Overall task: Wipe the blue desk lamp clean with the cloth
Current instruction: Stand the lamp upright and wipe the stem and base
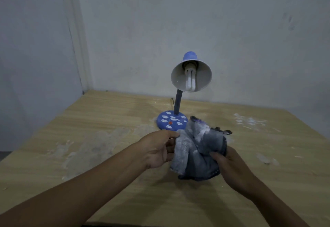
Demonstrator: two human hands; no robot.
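The lamp (180, 90) stands upright near the far edge of the tabletop (89, 137), at about twelve o'clock from the hands. Its long axis is the dark neck, rising from a round blue base with white spots to a shade tipped toward the camera, bulb showing. The base sits just beyond the cloth (198, 148) — the cloth's top edge overlaps it in view, and whether they touch I cannot tell. The left hand (159, 148) pinches the cloth's left edge between thumb and fingers, and looks the nearer to the base; the right hand (230, 164) grips the bunched right side at four o'clock from it. No brand, label or writing is readable — only a small red mark on the base. White smears dot the tabletop.
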